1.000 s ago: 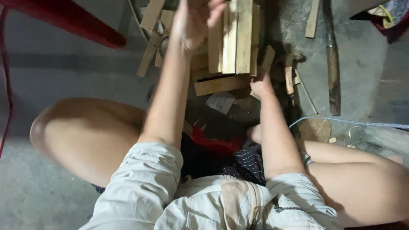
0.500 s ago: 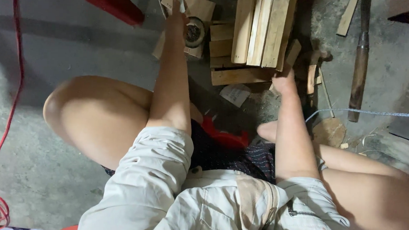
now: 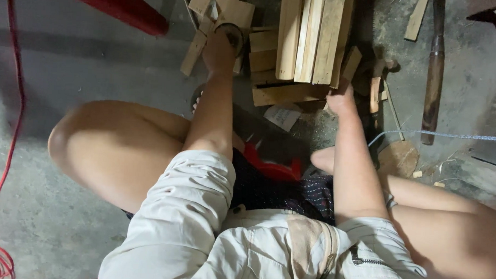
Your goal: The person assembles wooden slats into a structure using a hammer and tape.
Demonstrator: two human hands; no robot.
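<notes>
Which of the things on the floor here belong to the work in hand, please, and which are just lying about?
In hand:
- left hand on a round dark object, unclear what
- right hand at the flat wood block
- bundle of wood slats

Lying about:
- red cable
- long dark wooden handle
- blue string
- red plastic leg

You are squatting on the concrete floor point(image 3: 69, 67), looking down past your knees. Your left hand point(image 3: 219, 51) is reaching forward and closing over a small round object point(image 3: 233, 34) lying among loose wood offcuts point(image 3: 195, 51); what that object is cannot be told. Your right hand point(image 3: 342, 99) is resting against the flat wooden block point(image 3: 289, 93) lying under a bundle of upright wooden slats point(image 3: 312, 32). A long dark-handled tool point(image 3: 434, 69) is lying to your right, and a red cable point(image 3: 16, 93) is running along your left.
</notes>
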